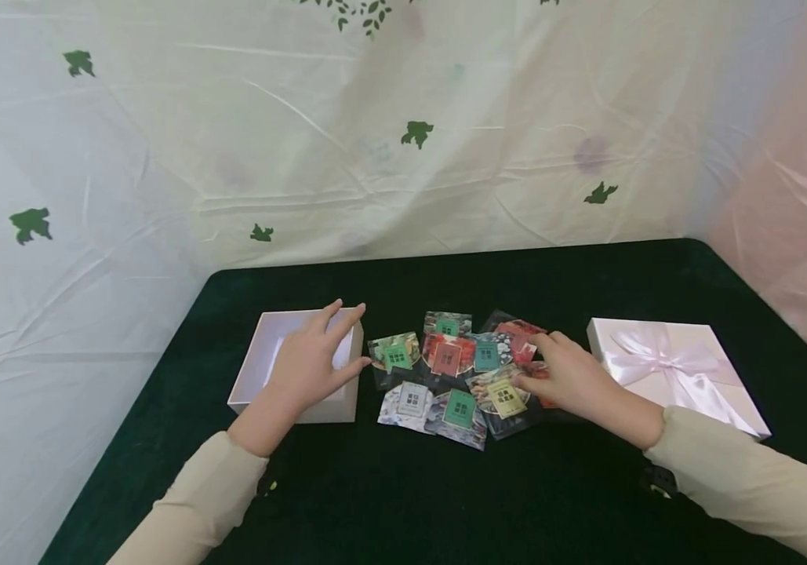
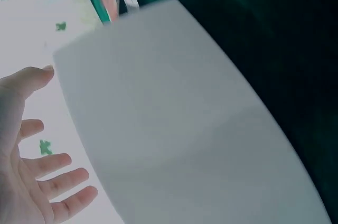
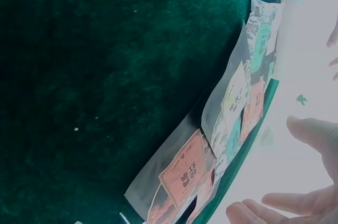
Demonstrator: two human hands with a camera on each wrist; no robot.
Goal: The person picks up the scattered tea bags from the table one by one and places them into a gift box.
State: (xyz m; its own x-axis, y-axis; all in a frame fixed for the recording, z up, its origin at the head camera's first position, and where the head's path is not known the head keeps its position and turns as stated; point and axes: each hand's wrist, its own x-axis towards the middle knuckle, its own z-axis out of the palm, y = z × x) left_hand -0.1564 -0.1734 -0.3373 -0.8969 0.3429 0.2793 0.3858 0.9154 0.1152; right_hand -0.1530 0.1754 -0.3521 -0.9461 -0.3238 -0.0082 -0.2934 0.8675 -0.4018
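My left hand [image 1: 311,357] is over the open white box [image 1: 336,410], its fingers spread and nothing in its grasp. In the left wrist view the box's pale side [image 2: 158,113] fills the middle, and the thumb is near one corner. Over the right end of a spread of small printed packets, my right hand [image 1: 572,378] has thumb and fingers apart. Closest to it are a yellow-labelled packet [image 1: 505,398] and a red-labelled packet [image 3: 182,168], partly hidden by the hand in the head view. Whether the fingertips touch them, I cannot tell.
A pale pink box lid [image 1: 622,345] with a ribbon bow [image 1: 664,359] lies on the right, beside the right forearm. Several more packets, among them a grey-labelled packet [image 1: 410,402], overlap between the hands. Dark green cloth [image 1: 445,510] covers the table; a patterned curtain [image 1: 347,157] hangs behind.
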